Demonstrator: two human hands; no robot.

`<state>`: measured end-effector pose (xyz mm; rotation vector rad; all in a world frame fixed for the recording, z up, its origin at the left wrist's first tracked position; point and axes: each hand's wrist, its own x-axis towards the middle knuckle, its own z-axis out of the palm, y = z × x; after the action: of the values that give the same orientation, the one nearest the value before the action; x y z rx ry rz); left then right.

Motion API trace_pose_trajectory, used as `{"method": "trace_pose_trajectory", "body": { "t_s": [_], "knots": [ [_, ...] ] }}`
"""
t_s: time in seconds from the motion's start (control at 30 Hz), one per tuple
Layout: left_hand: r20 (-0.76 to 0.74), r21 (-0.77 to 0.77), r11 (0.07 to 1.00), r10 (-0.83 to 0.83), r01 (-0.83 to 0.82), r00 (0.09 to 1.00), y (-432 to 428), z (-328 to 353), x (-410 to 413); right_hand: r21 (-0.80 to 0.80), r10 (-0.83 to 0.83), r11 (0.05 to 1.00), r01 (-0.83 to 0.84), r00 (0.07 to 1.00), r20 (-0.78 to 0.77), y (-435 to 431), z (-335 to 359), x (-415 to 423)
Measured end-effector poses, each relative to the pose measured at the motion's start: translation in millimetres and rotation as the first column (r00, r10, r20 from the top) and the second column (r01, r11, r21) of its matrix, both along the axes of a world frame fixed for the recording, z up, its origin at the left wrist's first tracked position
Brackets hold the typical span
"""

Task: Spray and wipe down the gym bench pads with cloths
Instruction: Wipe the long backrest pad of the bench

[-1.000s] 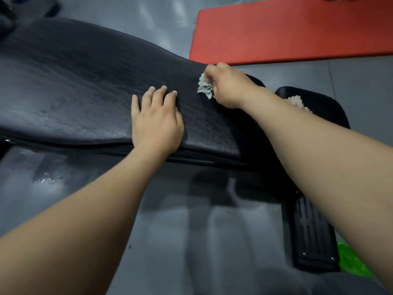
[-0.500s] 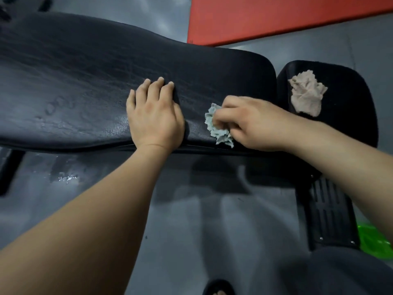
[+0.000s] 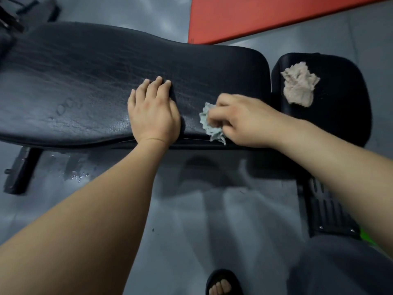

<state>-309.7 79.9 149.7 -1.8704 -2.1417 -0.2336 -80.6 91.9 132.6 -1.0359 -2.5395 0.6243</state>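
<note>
The long black bench pad [image 3: 89, 81] runs across the view, with damp streaks on its left part. My left hand [image 3: 154, 112] rests flat on it near the front edge, fingers straight. To its right, my right hand [image 3: 244, 120] grips a crumpled pale green cloth [image 3: 211, 124] against the pad's front edge. The smaller black seat pad [image 3: 344, 99] sits at the right, and a crumpled beige cloth [image 3: 299, 86] lies on it.
A red mat [image 3: 265, 15] lies on the grey floor beyond the bench. A wet patch [image 3: 76, 173] shows on the floor under the pad. The bench's black foot [image 3: 20, 171] is at left, a ribbed black base [image 3: 331, 216] at right with something green beside it. My sandalled foot [image 3: 221, 284] is at the bottom.
My right hand has pulled the green cloth from the pad's far edge to its near edge. The left hand has stayed in place. The view has tilted down.
</note>
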Motion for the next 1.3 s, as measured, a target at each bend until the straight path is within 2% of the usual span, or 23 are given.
{"method": "trace_pose_trajectory", "body": {
  "t_s": [0.13,0.37,0.63,0.83,1.03,1.17,1.3],
  "knots": [
    [-0.001,0.004,1.0,-0.002,0.002,1.0,1,-2,-2,0.021,-0.064,0.998,0.064,0.998,0.007,-26,-11,18],
    [-0.001,0.006,1.0,-0.016,0.016,1.0,2,-2,-4,0.074,-0.125,0.989,0.131,0.988,-0.088,-25,-6,-37],
    [0.033,0.059,0.997,-0.055,0.053,0.998,-1,-5,-7,0.081,-0.225,0.97,0.23,0.972,-0.066,-54,-24,-1],
    [0.041,0.062,0.994,-0.087,0.084,0.995,-2,-7,-9,0.025,-0.21,0.976,0.216,0.966,-0.15,11,-7,-42],
    [0.035,0.067,0.993,-0.102,0.1,0.994,-2,-7,-10,-0.022,-0.344,0.939,0.344,0.933,-0.11,82,5,-65],
    [0.139,0.071,0.992,-0.114,0.105,0.984,-1,-4,-14,0.04,-0.296,0.951,0.307,0.94,-0.17,36,-3,-64],
    [0.253,0.079,0.991,-0.12,0.103,0.96,-1,1,-14,0.038,-0.237,0.968,0.249,0.951,-0.197,-12,-9,-46]
  ]
}}
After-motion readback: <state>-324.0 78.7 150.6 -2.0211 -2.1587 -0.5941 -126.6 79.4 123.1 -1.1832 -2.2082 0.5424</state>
